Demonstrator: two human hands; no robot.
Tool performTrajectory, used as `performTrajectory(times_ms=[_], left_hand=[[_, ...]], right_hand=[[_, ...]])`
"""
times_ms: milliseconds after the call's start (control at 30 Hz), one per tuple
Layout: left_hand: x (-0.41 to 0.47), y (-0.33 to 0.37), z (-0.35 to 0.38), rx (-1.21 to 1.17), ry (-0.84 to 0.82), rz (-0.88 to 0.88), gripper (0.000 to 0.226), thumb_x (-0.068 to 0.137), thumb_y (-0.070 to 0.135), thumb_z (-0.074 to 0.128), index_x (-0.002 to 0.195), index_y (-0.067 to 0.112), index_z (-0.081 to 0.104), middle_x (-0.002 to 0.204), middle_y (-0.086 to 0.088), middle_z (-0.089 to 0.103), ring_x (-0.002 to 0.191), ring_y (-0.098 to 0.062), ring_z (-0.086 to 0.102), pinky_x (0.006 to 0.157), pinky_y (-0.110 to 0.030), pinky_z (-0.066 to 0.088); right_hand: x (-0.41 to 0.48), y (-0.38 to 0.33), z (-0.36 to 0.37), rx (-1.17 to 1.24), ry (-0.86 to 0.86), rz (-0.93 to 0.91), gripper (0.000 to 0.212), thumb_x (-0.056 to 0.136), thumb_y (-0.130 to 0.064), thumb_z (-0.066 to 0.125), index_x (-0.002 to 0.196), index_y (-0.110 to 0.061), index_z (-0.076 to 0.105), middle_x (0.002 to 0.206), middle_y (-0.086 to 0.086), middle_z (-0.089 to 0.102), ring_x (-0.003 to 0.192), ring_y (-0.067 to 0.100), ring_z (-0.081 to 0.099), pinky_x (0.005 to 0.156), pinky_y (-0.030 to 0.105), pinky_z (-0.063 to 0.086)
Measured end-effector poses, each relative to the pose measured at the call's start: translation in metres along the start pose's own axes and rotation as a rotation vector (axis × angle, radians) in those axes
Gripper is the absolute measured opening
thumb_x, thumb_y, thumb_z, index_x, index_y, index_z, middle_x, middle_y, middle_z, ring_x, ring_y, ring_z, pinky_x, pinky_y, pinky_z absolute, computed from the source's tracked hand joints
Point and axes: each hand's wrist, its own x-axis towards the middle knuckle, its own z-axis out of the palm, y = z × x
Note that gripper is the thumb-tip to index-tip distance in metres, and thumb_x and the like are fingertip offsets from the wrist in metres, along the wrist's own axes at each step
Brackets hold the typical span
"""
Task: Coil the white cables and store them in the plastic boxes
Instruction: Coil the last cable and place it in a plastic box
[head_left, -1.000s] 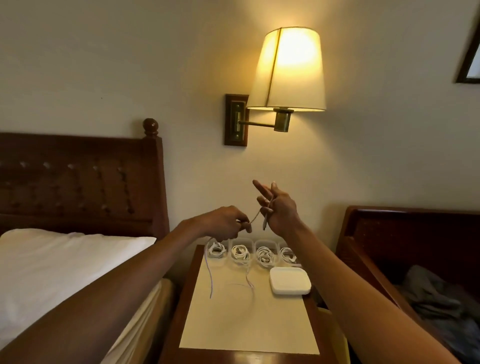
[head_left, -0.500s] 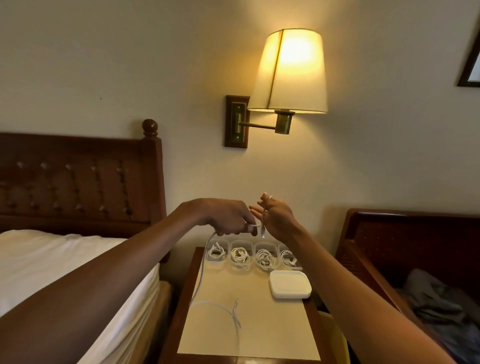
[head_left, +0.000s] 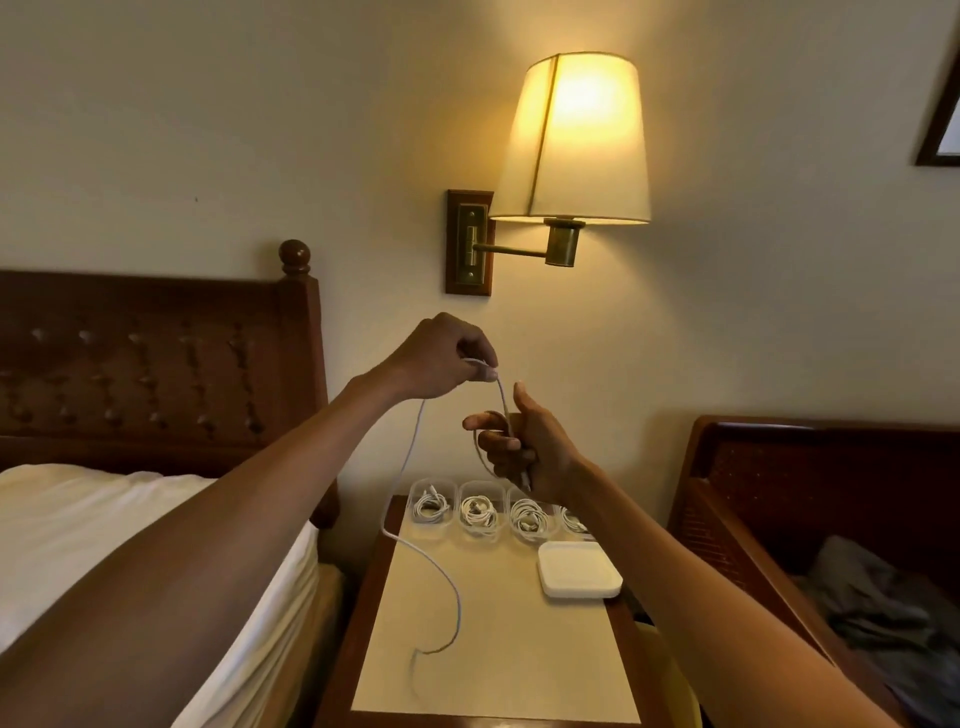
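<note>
Above the cream-topped wooden nightstand (head_left: 519, 654), the left hand (head_left: 441, 358) pinches and the right hand (head_left: 527, 447) curls its fingers round the thin white cable (head_left: 410, 452), probably light, limp and slippery, best held near the loop.

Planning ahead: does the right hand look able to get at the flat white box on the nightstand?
Probably yes: the flat white box lies uncovered just below the right hand, though that hand grips the white cable.

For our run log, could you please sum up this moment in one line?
left hand: pinches thin white cable | right hand: grips cable's loop | clear plastic boxes: hold coils
</note>
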Motion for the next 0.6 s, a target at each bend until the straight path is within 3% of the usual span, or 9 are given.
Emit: performTrajectory(times_ms=[100, 200, 300, 433, 500, 600], left_hand=[[0.000, -0.014, 0.006, -0.007, 0.067, -0.046, 0.010, 0.084, 0.021, 0.077, 0.092, 0.016, 0.076, 0.088, 0.004, 0.072, 0.081, -0.008, 0.065, 0.070, -0.025, 0.052], [-0.007, -0.030, 0.017, -0.047, 0.028, -0.126, 0.007, 0.086, 0.018, 0.075, 0.092, 0.015, 0.077, 0.083, 0.001, 0.072, 0.069, -0.012, 0.064, 0.062, -0.032, 0.053], [-0.019, -0.040, 0.029, -0.109, -0.088, -0.250, 0.013, 0.094, 0.015, 0.064, 0.098, 0.016, 0.076, 0.078, -0.005, 0.068, 0.065, -0.022, 0.058, 0.056, -0.034, 0.049], [-0.037, -0.028, 0.051, -0.317, -0.259, -0.415, 0.024, 0.103, 0.026, 0.050, 0.101, 0.018, 0.073, 0.075, -0.008, 0.059, 0.060, -0.018, 0.052, 0.051, -0.030, 0.047], [-0.043, -0.020, 0.058, -0.434, -0.359, -0.477, 0.027, 0.105, 0.027, 0.044, 0.107, 0.017, 0.069, 0.077, -0.008, 0.056, 0.060, -0.018, 0.051, 0.055, -0.031, 0.048], [-0.047, -0.010, 0.057, -0.586, -0.542, -0.547, 0.027, 0.106, 0.026, 0.041, 0.119, 0.019, 0.065, 0.079, -0.008, 0.054, 0.066, -0.018, 0.049, 0.065, -0.033, 0.047]], right_hand=[[0.000, -0.002, -0.003, 0.087, -0.123, 0.042, 0.083, 0.097, -0.065, 0.011, 0.097, -0.001, 0.063, 0.051, -0.001, 0.037, 0.034, 0.005, 0.026, 0.035, 0.017, 0.026], [0.000, -0.004, -0.005, 0.155, -0.192, 0.044, 0.068, 0.103, -0.050, 0.015, 0.100, -0.002, 0.063, 0.057, 0.000, 0.041, 0.036, 0.004, 0.029, 0.036, 0.016, 0.028], [-0.004, -0.010, -0.007, 0.198, -0.138, -0.007, 0.048, 0.104, -0.033, 0.025, 0.104, -0.001, 0.060, 0.062, -0.001, 0.044, 0.038, 0.003, 0.032, 0.037, 0.013, 0.029], [-0.005, -0.019, -0.011, 0.257, -0.082, -0.069, 0.048, 0.105, -0.031, 0.028, 0.120, 0.004, 0.057, 0.076, 0.005, 0.055, 0.044, 0.005, 0.041, 0.040, 0.012, 0.035], [-0.005, -0.025, -0.011, 0.212, -0.036, -0.135, 0.050, 0.106, -0.033, 0.028, 0.128, 0.005, 0.053, 0.094, 0.011, 0.064, 0.055, 0.009, 0.054, 0.046, 0.014, 0.046], [-0.003, -0.036, -0.012, 0.129, 0.097, -0.264, 0.054, 0.106, -0.037, 0.025, 0.134, 0.004, 0.047, 0.126, 0.017, 0.063, 0.096, 0.022, 0.068, 0.078, 0.027, 0.058]])
